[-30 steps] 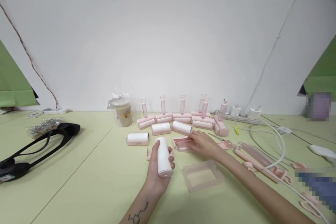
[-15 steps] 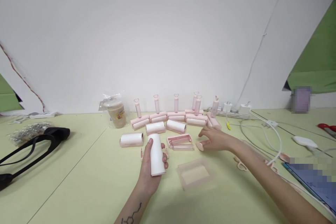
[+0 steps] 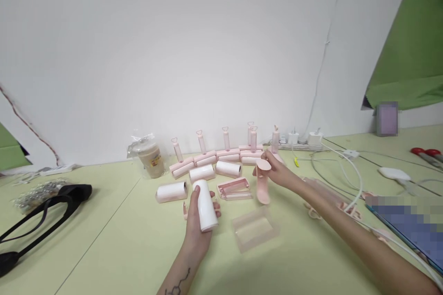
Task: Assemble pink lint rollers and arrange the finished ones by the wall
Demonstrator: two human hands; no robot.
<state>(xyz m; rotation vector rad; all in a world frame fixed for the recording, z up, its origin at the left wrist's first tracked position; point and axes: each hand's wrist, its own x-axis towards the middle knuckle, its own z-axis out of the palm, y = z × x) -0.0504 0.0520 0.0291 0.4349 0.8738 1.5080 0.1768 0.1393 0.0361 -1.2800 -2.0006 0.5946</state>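
My left hand (image 3: 200, 214) is wrapped round a white roll (image 3: 206, 205), held tilted above the table. My right hand (image 3: 273, 169) grips a pink curved case part (image 3: 263, 183) by its upper end, raised off the table. Between the hands lies an open pink frame (image 3: 234, 189) with a clear part along its front. Nearer to me rests a translucent pink rectangular frame (image 3: 255, 229). White rolls (image 3: 172, 191) lie on their sides left of and behind my left hand. Part of a pink piece (image 3: 185, 210) shows beside my left hand, mostly hidden.
Several pink cases (image 3: 228, 155) with upright heart-topped handles (image 3: 226, 139) line the wall. A bagged cup (image 3: 152, 160) stands at the left, with a black strap item (image 3: 65, 198) nearer. Cables, a power strip (image 3: 294, 146), pink parts (image 3: 323, 191) and a phone (image 3: 404, 226) are right.
My right hand has lifted the pink curved part from the table and turned it upright. The view has shifted slightly; my left hand still holds the white roll.
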